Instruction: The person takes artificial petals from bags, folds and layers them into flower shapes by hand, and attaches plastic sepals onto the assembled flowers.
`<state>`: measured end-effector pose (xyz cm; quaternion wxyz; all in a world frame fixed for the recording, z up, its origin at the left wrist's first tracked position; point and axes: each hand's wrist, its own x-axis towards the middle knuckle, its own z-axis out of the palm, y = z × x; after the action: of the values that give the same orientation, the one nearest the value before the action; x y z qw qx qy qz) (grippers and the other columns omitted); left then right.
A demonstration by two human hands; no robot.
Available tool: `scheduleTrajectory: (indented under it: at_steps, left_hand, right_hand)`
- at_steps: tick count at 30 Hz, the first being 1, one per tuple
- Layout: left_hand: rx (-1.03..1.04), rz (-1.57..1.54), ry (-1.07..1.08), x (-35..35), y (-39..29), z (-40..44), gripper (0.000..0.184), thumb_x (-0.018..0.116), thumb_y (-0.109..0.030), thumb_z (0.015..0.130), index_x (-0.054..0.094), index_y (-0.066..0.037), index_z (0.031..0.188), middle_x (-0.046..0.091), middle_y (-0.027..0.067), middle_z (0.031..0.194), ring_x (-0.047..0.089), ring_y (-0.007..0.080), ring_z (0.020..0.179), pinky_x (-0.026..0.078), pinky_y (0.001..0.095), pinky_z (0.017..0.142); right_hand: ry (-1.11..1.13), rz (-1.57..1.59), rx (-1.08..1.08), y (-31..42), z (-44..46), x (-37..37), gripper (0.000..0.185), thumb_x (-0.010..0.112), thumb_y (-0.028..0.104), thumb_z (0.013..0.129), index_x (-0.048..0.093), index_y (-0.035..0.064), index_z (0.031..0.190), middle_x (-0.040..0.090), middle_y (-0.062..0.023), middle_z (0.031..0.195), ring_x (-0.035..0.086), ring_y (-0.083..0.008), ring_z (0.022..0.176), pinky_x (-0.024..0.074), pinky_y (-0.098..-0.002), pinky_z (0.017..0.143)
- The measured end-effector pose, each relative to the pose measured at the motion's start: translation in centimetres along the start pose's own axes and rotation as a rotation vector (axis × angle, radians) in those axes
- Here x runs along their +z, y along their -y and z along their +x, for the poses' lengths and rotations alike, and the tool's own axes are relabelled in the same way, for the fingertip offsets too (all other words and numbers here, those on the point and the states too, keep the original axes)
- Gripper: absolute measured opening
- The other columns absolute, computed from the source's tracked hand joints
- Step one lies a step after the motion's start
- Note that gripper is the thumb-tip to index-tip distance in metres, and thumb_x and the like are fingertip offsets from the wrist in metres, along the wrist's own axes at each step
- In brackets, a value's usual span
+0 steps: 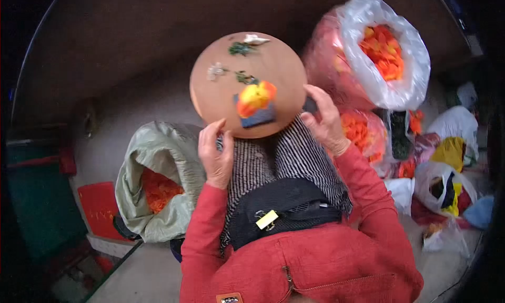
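Observation:
A round wooden board [210,97] lies in front of my knees. On it an orange and yellow flower [256,96] rests over a dark blue-grey square [258,117]. Green sprigs [242,48] and small white pieces [216,71] are spread on its far and left parts. My left hand [216,153] is at the board's near left edge, thumb and fingers apart, holding nothing. At the right edge my right hand [327,120] is likewise open, its fingertips close to the rim.
A pale green sack [137,197] with orange petals stands at the left. At the upper right is a clear plastic bag [363,66] of orange petals. Several smaller bags [452,126] lie below it. A red box [102,211] is at the far left.

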<state>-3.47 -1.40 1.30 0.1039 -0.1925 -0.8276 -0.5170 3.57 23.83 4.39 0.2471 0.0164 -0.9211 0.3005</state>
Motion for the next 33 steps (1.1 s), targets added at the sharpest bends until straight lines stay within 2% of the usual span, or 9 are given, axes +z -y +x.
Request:
scheduleTrajectory:
  at_steps: [3, 5, 9, 11, 16, 19, 25, 26, 33]
  left_hand:
    - [-0.149, -0.095, 0.115, 0.0, -0.6, -2.8, 0.011, 0.057, 0.002, 0.078, 0.060, 0.000, 0.088, 0.060, 0.0106, 0.082, 0.058, 0.0209, 0.076, 0.046, 0.0299, 0.070]
    - [0.086, 0.039, 0.197, 0.3, 0.3, -4.0, 0.007, 0.057, 0.002, 0.078, 0.060, 0.000, 0.084, 0.060, 0.0111, 0.081, 0.058, 0.0212, 0.076, 0.045, 0.0297, 0.071]
    - [-0.054, -0.032, 0.211, 0.8, -0.3, -3.8, 0.004, 0.054, 0.003, 0.079, 0.058, 0.002, 0.082, 0.057, 0.0100, 0.079, 0.056, 0.0204, 0.075, 0.044, 0.0288, 0.069]
    - [-0.037, 0.039, 0.229, 1.1, -0.1, -3.8, 0.004, 0.054, 0.002, 0.080, 0.058, 0.002, 0.083, 0.057, 0.0093, 0.080, 0.055, 0.0194, 0.074, 0.044, 0.0283, 0.068]
    - [0.015, 0.102, 0.225, 1.6, -0.2, -3.8, 0.005, 0.054, 0.002, 0.081, 0.058, 0.001, 0.084, 0.057, 0.0083, 0.080, 0.055, 0.0174, 0.072, 0.044, 0.0270, 0.065]
    - [0.019, 0.149, 0.226, 1.8, -0.4, -3.7, 0.006, 0.054, 0.001, 0.081, 0.059, 0.001, 0.085, 0.057, 0.0076, 0.079, 0.054, 0.0161, 0.070, 0.043, 0.0260, 0.063]
    - [-0.014, 0.210, 0.228, 1.8, -0.6, -3.7, 0.006, 0.054, 0.000, 0.081, 0.059, 0.000, 0.084, 0.056, 0.0071, 0.078, 0.052, 0.0146, 0.067, 0.042, 0.0252, 0.061]
    - [-0.029, 0.214, 0.228, 1.8, -0.6, -3.7, 0.005, 0.054, 0.000, 0.081, 0.059, 0.001, 0.084, 0.056, 0.0069, 0.078, 0.052, 0.0141, 0.066, 0.042, 0.0249, 0.060]
    - [-0.052, 0.218, 0.219, 2.0, -0.2, -3.8, 0.005, 0.054, 0.000, 0.080, 0.058, 0.000, 0.083, 0.055, 0.0057, 0.077, 0.050, 0.0123, 0.063, 0.040, 0.0235, 0.058]
  right_hand:
    - [-0.155, -0.017, 0.262, -4.7, -5.2, -3.4, 0.035, 0.051, 0.024, 0.088, 0.052, -0.0002, 0.113, 0.056, -0.0151, 0.110, 0.052, -0.0275, 0.106, 0.0389, -0.0350, 0.092]
    - [-0.259, -0.009, 0.567, -8.5, -9.9, -5.8, 0.032, 0.048, 0.023, 0.090, 0.055, -0.0012, 0.110, 0.058, -0.0136, 0.108, 0.053, -0.0232, 0.104, 0.0394, -0.0325, 0.091]
    - [-0.449, -0.098, 1.002, -12.4, -17.6, -9.8, 0.028, 0.045, 0.018, 0.090, 0.057, -0.0007, 0.107, 0.061, -0.0118, 0.103, 0.055, -0.0193, 0.095, 0.0416, -0.0282, 0.085]
    - [-0.572, 0.049, 0.981, -17.5, -23.5, -9.2, 0.027, 0.045, 0.017, 0.089, 0.058, -0.0003, 0.105, 0.062, -0.0118, 0.098, 0.057, -0.0168, 0.090, 0.0437, -0.0277, 0.080]
    - [-0.320, 0.004, 0.975, -19.6, -26.5, -4.8, 0.025, 0.052, 0.019, 0.084, 0.061, -0.0010, 0.096, 0.064, -0.0146, 0.088, 0.062, -0.0219, 0.084, 0.0468, -0.0307, 0.073]
    - [-0.239, -0.207, 0.922, -18.9, -24.1, -2.2, 0.026, 0.056, 0.018, 0.081, 0.060, 0.0010, 0.100, 0.060, -0.0188, 0.100, 0.058, -0.0312, 0.093, 0.0463, -0.0374, 0.078]
    - [-0.037, -0.670, 0.961, -21.3, -22.3, -0.6, 0.019, 0.063, 0.020, 0.075, 0.061, 0.0051, 0.087, 0.053, -0.0149, 0.102, 0.055, -0.0320, 0.090, 0.0460, -0.0412, 0.072]
    - [-0.078, -0.648, 0.952, -21.7, -22.7, -0.4, 0.017, 0.061, 0.020, 0.076, 0.060, 0.0032, 0.081, 0.054, -0.0140, 0.091, 0.055, -0.0308, 0.084, 0.0457, -0.0404, 0.070]
    - [-0.288, -0.286, 0.999, -19.6, -23.4, -2.4, 0.021, 0.058, 0.021, 0.079, 0.062, 0.0017, 0.086, 0.060, -0.0117, 0.086, 0.059, -0.0254, 0.080, 0.0464, -0.0347, 0.070]
